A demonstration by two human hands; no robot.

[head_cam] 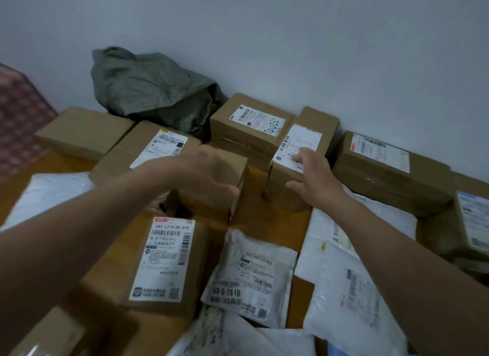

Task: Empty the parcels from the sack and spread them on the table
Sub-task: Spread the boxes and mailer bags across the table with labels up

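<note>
The grey-green sack lies crumpled against the wall at the back of the wooden table. Brown boxes and white mailer bags cover the table around it. My left hand, blurred, grips a small brown box at the table's middle, fingers over its top and thumb across its front. Just to the right, my right hand rests on a labelled brown box, with straight fingers on the white label and the thumb at its front edge.
A row of brown boxes stands along the wall, with another at the right. A labelled box and a white mailer bag lie near me. More white bags overlap at the right. A red patterned surface is beyond the left edge.
</note>
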